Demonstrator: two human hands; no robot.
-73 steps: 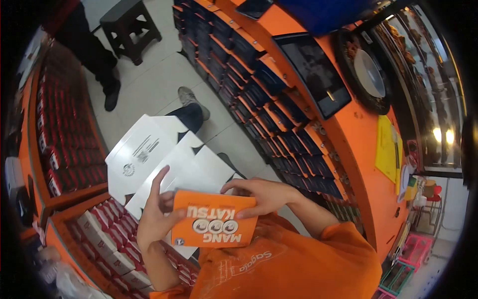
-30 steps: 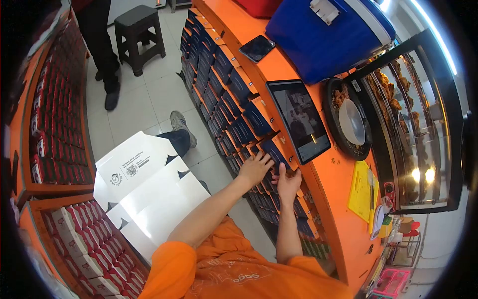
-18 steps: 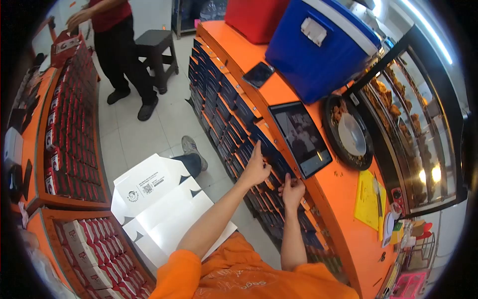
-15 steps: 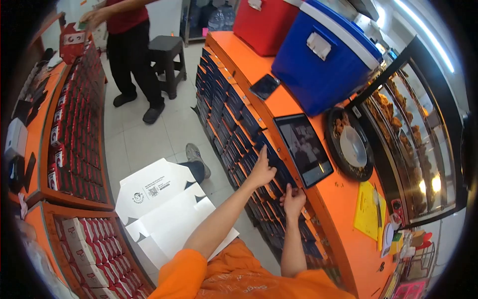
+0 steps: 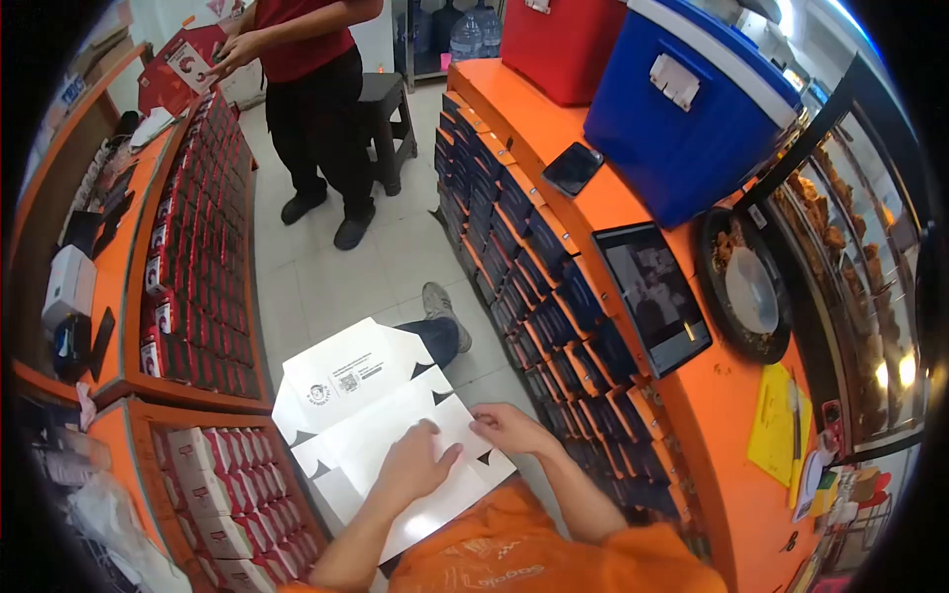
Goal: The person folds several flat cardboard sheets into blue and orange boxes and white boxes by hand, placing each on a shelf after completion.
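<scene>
A flat, unfolded white cardboard box [image 5: 371, 435] lies across my lap, with a printed logo and QR code on its far panel. My left hand [image 5: 419, 465] rests on the middle of the blank, thumb and fingers apart. At the blank's right edge, my right hand [image 5: 506, 429] has its fingertips closed on the cardboard near a notched flap. The legs beneath the blank are mostly hidden.
Folded dark blue boxes [image 5: 534, 296] fill the shelf on my right, below an orange counter with a tablet [image 5: 652, 295] and a blue cooler [image 5: 682, 119]. Red boxes [image 5: 203, 257] are stacked on the left. Ahead, a co-worker [image 5: 311, 89] stands handling a red box.
Both hands have come from beside the blue boxes down and left onto the white blank. My view has shifted left. The co-worker now has both hands at a red box.
</scene>
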